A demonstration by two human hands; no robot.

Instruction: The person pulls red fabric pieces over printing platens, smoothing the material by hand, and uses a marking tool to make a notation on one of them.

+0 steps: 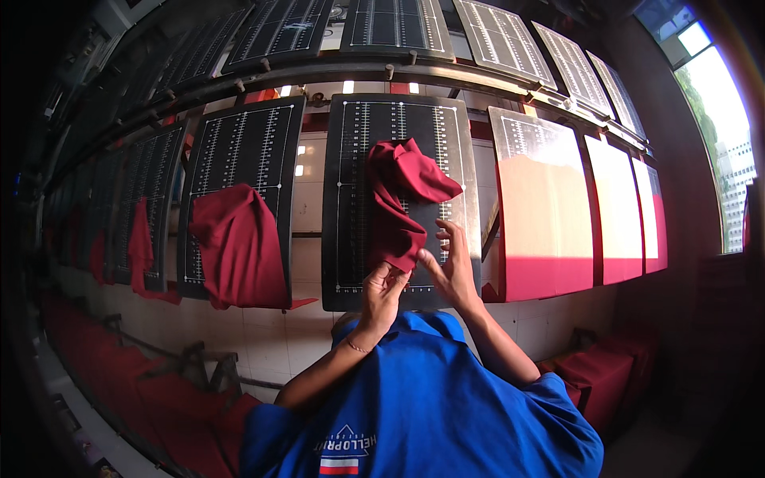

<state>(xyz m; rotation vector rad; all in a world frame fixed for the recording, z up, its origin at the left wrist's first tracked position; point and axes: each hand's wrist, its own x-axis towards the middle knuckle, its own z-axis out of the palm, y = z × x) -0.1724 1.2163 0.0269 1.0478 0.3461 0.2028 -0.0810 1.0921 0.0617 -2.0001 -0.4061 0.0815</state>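
Note:
A crumpled maroon fabric piece (402,175) lies in folds over the middle of a dark board (351,239) with white ruled scale lines. Its lower end is pinched between the thumb and fingers of my left hand (384,291), near the board's front edge. Just to the right, my right hand (453,267) is held over the board with its fingers spread. The right thumb tip comes close to the fabric's lower edge; whether it touches cannot be made out.
To the left, another marked board (267,159) carries a loosely draped maroon fabric piece (239,247). On the right, boards have maroon fabric (550,279) laid flat, glaring in sunlight. A dark rail (358,73) runs behind, with more boards beyond. Maroon fabric (598,374) hangs low at right.

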